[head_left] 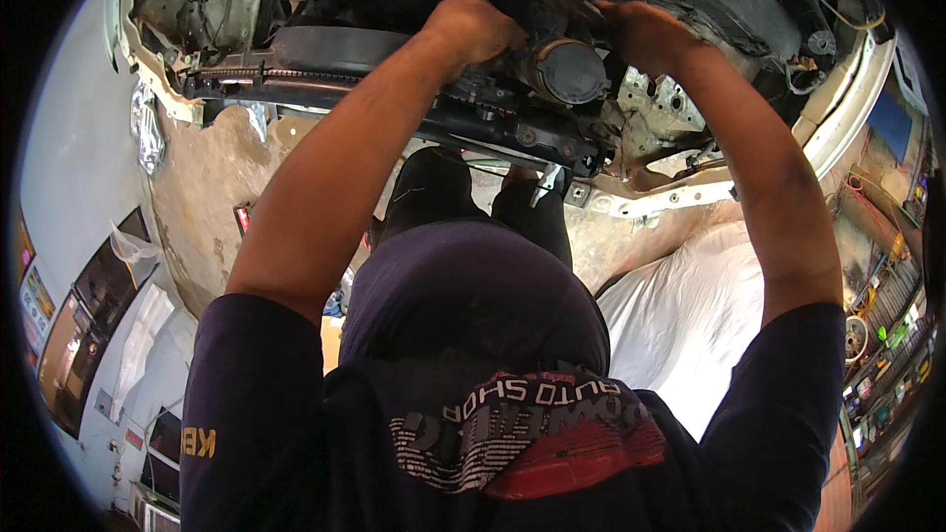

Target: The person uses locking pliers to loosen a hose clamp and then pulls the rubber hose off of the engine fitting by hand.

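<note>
Both my arms reach forward into the open engine bay of a car. My left hand (471,30) is curled closed among dark parts at the middle; its fingertips are hidden, and what they grip cannot be made out. To its right my right hand (647,36) bends inward with curled fingers, slightly blurred, at the dark engine parts. Whatever is in it does not show. Between and just below the hands sits a round grey cover (574,73) with a brownish rim. A long black radiator-like part (503,128) crosses the front of the bay, under my left forearm.
The car's pale front frame (680,199) curves along the near side. A white sheet (690,305) is draped at the right, beside my body. Dark hoses and wires fill the bay's right side. Shelves with several small items (892,374) line the far right; a pale wall (79,128) stands left.
</note>
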Tool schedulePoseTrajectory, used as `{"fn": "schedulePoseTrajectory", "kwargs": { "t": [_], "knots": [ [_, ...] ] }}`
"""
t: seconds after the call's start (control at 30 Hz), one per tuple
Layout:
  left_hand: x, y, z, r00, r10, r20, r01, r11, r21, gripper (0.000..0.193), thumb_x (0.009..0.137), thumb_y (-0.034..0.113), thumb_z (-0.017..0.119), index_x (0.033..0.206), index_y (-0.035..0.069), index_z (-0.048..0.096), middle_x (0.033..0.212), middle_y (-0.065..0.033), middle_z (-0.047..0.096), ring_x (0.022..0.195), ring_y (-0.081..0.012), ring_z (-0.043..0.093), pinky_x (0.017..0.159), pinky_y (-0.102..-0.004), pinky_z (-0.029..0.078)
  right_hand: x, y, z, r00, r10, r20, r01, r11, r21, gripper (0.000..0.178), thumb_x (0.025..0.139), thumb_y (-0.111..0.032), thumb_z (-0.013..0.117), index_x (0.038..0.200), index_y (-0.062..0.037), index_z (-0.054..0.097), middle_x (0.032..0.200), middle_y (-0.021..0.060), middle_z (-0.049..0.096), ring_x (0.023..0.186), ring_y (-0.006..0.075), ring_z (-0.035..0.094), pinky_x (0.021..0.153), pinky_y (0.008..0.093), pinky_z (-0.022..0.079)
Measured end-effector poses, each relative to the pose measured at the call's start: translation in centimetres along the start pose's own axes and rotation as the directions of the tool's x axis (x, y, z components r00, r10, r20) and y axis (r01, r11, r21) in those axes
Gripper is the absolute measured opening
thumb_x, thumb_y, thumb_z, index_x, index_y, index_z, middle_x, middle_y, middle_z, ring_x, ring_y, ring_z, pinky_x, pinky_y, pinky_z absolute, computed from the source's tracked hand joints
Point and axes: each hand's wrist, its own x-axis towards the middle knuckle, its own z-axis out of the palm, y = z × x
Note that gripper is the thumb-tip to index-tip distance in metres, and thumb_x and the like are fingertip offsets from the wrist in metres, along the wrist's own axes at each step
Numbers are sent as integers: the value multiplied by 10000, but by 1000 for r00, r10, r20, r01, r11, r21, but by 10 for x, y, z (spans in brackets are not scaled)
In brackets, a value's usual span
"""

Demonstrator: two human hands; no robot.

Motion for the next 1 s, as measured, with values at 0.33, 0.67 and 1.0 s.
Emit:
{"fn": "schedulePoseTrajectory", "kwargs": {
  "t": [0.33, 0.67, 1.0],
  "knots": [
    [7, -16, 2, 994, 69, -83, -51, 978, 200, 399, 792, 285, 795, 1065, -6, 777, 1131, -212, 754, 1071, -332, 731, 933, -386, 572, 8, -7, 16, 993, 83, -83, -68, 984, 167, 379, 998, -191, 565, 1375, -164, 589, 1130, 162, 736, 1035, 386, 702, 864, 460, 544],
    [-11, -12, -8, 996, 70, -58, -64, 993, 99, 437, 838, 327, 760, 1148, 19, 766, 1252, -221, 715, 1188, -367, 683, 1010, -419, 551, -4, -83, -55, 940, 309, 146, -309, 951, -27, 459, 971, -210, 562, 1426, -158, 587, 1312, 231, 671, 1203, 430, 637, 1002, 507, 508],
    [-34, -88, -94, 947, 241, 213, -140, 905, -403, 776, 849, 469, 835, 1416, -9, 605, 1288, -200, 697, 1170, -274, 669, 1034, -400, 497, 1, -60, -23, 913, 336, 231, -267, 921, -285, 368, 900, -85, 630, 1265, -88, 673, 1236, 215, 706, 1153, 401, 678, 945, 511, 559]
  ]
}}
